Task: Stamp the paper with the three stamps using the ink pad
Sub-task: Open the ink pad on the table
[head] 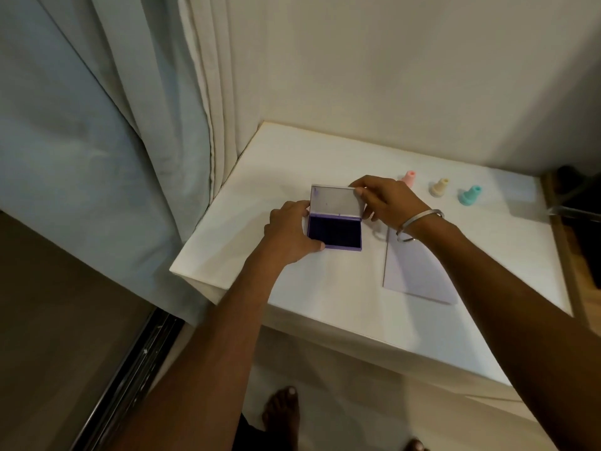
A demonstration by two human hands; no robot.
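White rectangular table (292, 288) carries pale lilac paper sheet (413, 271), right of purple hinged ink pad case (335, 231). Left hand (289, 232) grips case base, fingers curled at its left edge. Right hand (383, 200) pinches raised lid's top-right corner. Pink (408, 179), cream (439, 187), teal stamps (470, 194) stand w/ gaps behind.

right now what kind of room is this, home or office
Most likely a room at home, not an office. Long pleated curtains hang to the floor beside a small white table pushed into a wall corner, and the person's bare foot shows beneath it.
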